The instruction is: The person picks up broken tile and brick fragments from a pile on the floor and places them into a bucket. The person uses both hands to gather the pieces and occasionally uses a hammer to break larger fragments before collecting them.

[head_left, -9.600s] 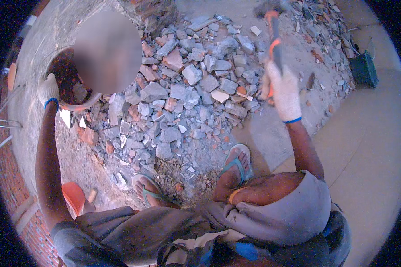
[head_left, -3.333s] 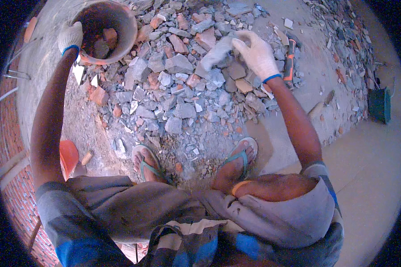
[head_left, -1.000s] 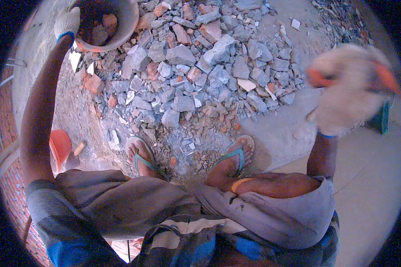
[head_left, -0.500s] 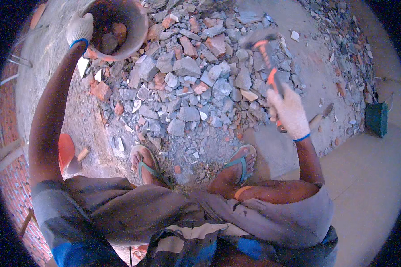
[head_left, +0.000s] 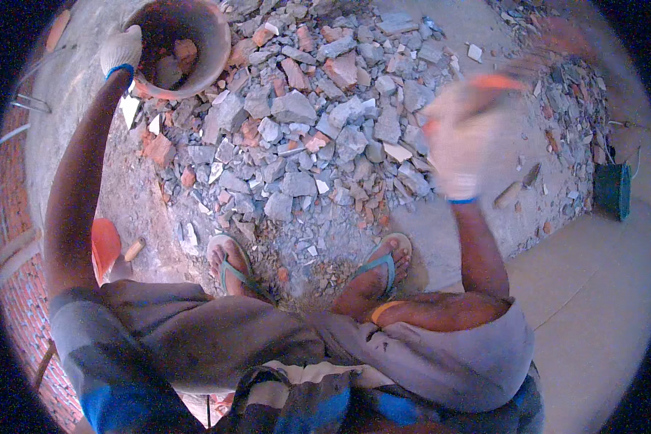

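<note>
At the far left, my left hand (head_left: 121, 52), in a white knit glove with a blue cuff, is closed on the rim of a tilted bucket (head_left: 223, 54). Inside the bucket lie a reddish brick chunk (head_left: 185, 53) and a grey one (head_left: 168, 72). My gloved right hand (head_left: 461, 152), smeared by motion, is raised over the right side of the rubble. It grips a hammer with a black and orange handle (head_left: 495, 82); the hammer's head is only a blur toward the upper right. Below the bucket spreads a heap of broken concrete and brick (head_left: 296, 108).
My sandalled feet stand at the heap's near edge. A trowel (head_left: 510, 194) lies on the floor at right, near a dark green container (head_left: 612, 192). An orange-red curved object (head_left: 105, 244) and a wooden handle (head_left: 134, 249) are by my left leg. More debris lines the right side.
My right hand has swung the hammer up, turning its head from over the rubble toward the upper right. My left hand stays on the bucket rim.
</note>
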`<action>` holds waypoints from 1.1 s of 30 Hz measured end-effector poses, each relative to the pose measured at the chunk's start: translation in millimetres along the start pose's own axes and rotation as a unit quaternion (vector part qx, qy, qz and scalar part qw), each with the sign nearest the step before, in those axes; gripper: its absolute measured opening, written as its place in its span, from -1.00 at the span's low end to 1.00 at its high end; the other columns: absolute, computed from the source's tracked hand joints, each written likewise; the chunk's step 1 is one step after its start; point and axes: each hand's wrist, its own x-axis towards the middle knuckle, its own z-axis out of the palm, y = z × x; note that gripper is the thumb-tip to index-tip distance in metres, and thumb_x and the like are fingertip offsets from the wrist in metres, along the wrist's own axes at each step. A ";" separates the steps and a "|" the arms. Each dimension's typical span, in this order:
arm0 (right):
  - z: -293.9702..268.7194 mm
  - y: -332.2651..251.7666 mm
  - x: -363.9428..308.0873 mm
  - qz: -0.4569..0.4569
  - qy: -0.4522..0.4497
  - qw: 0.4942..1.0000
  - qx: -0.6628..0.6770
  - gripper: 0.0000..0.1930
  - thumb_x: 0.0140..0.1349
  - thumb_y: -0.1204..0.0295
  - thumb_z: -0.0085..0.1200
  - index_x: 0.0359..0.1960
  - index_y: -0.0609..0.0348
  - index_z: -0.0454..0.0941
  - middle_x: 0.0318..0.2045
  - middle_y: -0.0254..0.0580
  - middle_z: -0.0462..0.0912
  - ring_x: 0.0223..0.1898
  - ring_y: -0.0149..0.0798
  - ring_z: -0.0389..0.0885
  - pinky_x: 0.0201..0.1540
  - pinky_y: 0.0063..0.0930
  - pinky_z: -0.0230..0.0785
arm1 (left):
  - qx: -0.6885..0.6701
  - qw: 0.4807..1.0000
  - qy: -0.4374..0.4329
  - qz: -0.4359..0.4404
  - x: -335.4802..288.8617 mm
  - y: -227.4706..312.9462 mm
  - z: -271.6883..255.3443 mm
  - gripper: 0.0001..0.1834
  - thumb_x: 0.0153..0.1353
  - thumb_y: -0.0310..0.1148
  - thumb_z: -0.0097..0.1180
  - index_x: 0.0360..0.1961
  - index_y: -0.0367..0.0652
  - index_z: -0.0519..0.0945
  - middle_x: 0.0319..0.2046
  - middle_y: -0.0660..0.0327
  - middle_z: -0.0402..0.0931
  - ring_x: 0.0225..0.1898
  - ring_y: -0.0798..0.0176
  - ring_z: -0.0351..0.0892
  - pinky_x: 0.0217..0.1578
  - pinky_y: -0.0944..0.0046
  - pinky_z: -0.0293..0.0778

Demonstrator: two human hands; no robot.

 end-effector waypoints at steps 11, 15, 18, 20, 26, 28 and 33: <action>33.4 41.3 -80.7 0.295 -0.459 0.818 0.182 -0.56 0.43 0.17 0.16 0.10 0.29 0.42 -0.51 -0.16 0.58 -0.57 -0.24 0.61 -0.54 -0.33 0.49 | -0.071 0.997 0.002 0.024 -12.1 11.9 -3.1 -0.45 0.24 -0.02 -0.01 0.06 -0.15 0.71 -0.02 -0.23 0.69 0.05 -0.36 0.67 0.13 -0.21 0.52; 25.0 20.1 -83.4 0.361 -0.473 0.785 0.170 -0.46 0.41 0.06 0.17 0.10 0.34 0.42 -0.42 -0.08 0.66 -0.54 -0.28 0.68 -0.54 -0.37 0.51 | -0.133 0.988 0.072 -0.029 -26.6 22.3 -13.9 -0.66 0.21 -0.29 0.04 -0.08 -0.18 0.70 -0.08 -0.21 0.68 0.04 -0.31 0.64 0.13 -0.10 0.51; 31.7 12.9 -90.8 0.347 -0.450 0.798 0.200 -0.53 0.42 0.09 0.16 0.02 0.30 0.43 -0.47 -0.17 0.63 -0.58 -0.35 0.63 -0.58 -0.40 0.47 | -0.136 0.987 0.075 -0.035 -39.2 36.0 -25.1 -0.68 0.24 -0.27 0.03 -0.10 -0.18 0.70 -0.09 -0.21 0.68 0.04 -0.32 0.63 0.10 -0.12 0.52; 39.4 11.8 -98.2 0.340 -0.434 0.802 0.229 -0.61 0.43 0.13 0.15 -0.04 0.24 0.43 -0.49 -0.24 0.59 -0.60 -0.38 0.58 -0.59 -0.41 0.43 | -0.149 0.984 0.088 -0.039 -41.8 43.1 -28.4 -0.66 0.24 -0.26 0.03 -0.08 -0.18 0.71 -0.10 -0.24 0.68 0.02 -0.34 0.64 0.08 -0.14 0.53; 48.3 13.1 -115.4 0.368 -0.434 0.765 0.302 -0.71 0.47 0.18 0.10 -0.15 0.17 0.43 -0.45 -0.26 0.59 -0.55 -0.45 0.56 -0.55 -0.43 0.42 | -0.181 0.982 0.048 -0.002 -25.0 24.0 -10.5 -0.58 0.27 -0.29 0.02 0.08 -0.14 0.72 -0.05 -0.17 0.73 0.02 -0.21 0.71 0.11 -0.05 0.56; 48.7 10.2 -118.8 0.369 -0.444 0.762 0.293 -0.70 0.48 0.17 0.08 -0.16 0.18 0.44 -0.44 -0.24 0.62 -0.51 -0.41 0.60 -0.50 -0.37 0.46 | 0.023 0.999 0.003 0.033 -7.9 12.0 -7.8 -0.39 0.30 0.13 -0.03 0.12 -0.08 0.71 0.07 -0.19 0.66 0.15 -0.33 0.62 0.21 -0.18 0.48; 57.0 3.7 -127.2 0.338 -0.475 0.758 0.293 -0.67 0.49 0.16 0.05 -0.13 0.23 0.44 -0.44 -0.26 0.63 -0.41 -0.31 0.65 -0.32 -0.26 0.52 | 0.015 1.000 -0.015 0.018 7.4 -2.4 11.0 -0.36 0.23 0.04 -0.06 0.15 -0.17 0.67 0.13 -0.24 0.62 0.19 -0.35 0.59 0.24 -0.18 0.43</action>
